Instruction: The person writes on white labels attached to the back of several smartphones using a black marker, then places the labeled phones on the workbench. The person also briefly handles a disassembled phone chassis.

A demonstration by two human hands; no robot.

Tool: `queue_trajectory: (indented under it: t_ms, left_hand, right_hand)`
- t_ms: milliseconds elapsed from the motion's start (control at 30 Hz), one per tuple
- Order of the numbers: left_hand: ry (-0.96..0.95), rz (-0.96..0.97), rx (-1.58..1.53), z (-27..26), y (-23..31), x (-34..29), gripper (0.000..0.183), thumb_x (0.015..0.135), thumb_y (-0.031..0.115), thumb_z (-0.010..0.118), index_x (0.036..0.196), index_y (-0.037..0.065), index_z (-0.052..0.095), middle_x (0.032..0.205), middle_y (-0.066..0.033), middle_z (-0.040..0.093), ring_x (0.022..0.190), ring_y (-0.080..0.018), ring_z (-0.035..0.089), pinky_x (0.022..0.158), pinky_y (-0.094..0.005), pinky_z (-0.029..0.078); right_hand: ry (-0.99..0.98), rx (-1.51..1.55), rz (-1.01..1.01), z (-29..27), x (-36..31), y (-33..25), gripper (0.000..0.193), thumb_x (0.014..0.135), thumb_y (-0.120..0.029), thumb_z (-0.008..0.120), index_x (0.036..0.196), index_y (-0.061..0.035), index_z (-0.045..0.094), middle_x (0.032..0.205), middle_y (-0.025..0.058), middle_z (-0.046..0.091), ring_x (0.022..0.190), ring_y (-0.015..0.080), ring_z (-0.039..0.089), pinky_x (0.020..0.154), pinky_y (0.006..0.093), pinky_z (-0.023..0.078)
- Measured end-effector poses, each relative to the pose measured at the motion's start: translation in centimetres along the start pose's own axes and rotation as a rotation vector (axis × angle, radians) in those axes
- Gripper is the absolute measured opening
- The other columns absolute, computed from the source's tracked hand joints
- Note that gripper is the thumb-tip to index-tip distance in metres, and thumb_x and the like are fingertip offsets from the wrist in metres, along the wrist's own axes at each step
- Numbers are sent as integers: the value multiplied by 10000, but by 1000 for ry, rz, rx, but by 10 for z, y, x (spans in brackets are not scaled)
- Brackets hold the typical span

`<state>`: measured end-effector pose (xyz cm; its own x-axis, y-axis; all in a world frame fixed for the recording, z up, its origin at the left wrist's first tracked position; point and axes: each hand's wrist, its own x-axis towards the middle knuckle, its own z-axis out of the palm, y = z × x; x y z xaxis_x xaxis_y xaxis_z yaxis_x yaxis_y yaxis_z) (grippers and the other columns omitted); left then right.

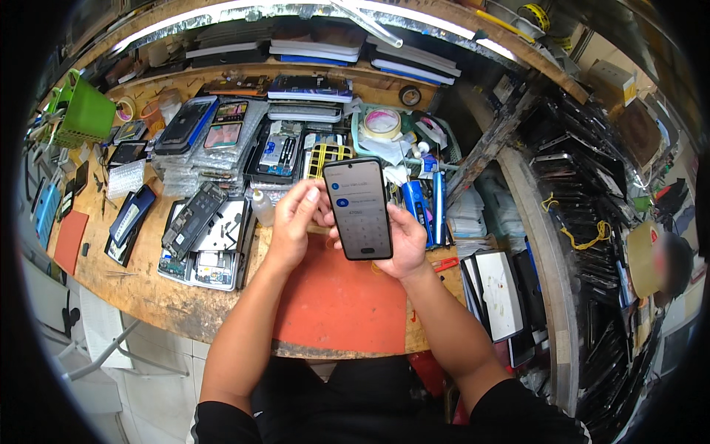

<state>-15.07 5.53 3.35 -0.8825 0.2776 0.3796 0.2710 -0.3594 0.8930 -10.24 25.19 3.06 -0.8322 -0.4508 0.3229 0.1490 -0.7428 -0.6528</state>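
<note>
My right hand [409,243] is closed around a black smartphone [360,222], holding it upright above the red-orange work mat [342,303]. The thumb rests along the phone's right edge, and fingertips curl round its lower left edge. The lit screen shows a dialling keypad with two rows marked by blue round icons above it. Beside the phone's left edge is my left hand [292,220], thumb raised and fingers loosely bent and apart. Some of its fingertips come close to the phone; whether they touch it I cannot tell.
Opened phones and tablets [203,244] lie left of the mat. Behind are stacked devices on bubble wrap [214,148], a teal basket [370,111] with tape rolls, and blue tools [421,207]. A green basket [81,111] stands far left. Shelves packed with dark panels [584,244] line the right.
</note>
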Motion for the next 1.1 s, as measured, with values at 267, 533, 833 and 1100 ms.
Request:
queue_trajectory:
  t_ms: [267,533,833,1100]
  left_hand:
    - [50,73,-142,-11,10,1,219,1091,291,631,1058,75,616,865,7,648,752,-60,568,676,-224,485]
    - [101,-33,-207,-5,9,4,218,1036,256,712,1078,56,639,911,7,659,802,-63,586,709,-261,496]
    - [77,-54,242,-8,12,3,401,933,316,836,1153,42,644,986,-27,659,881,-99,598,777,-287,520]
    - [14,-113,267,10,-6,-3,912,892,207,867,1527,74,227,1268,-133,478,1072,-172,550,878,-324,549]
  right_hand:
    - [70,-230,93,-1,0,13,668,1061,-399,420,1488,110,482,1376,291,635,1205,331,684,1035,418,549]
    - [93,-263,144,-1,1,11,688,1084,-432,391,1512,103,444,1386,301,619,1199,352,686,1035,443,557]
    - [189,-393,276,4,3,16,592,1137,-414,344,1382,81,558,1213,244,704,1009,306,751,888,412,632]
    - [369,-89,-20,-8,6,8,618,1136,-460,270,1474,-9,524,1298,194,690,1141,312,717,971,477,603]
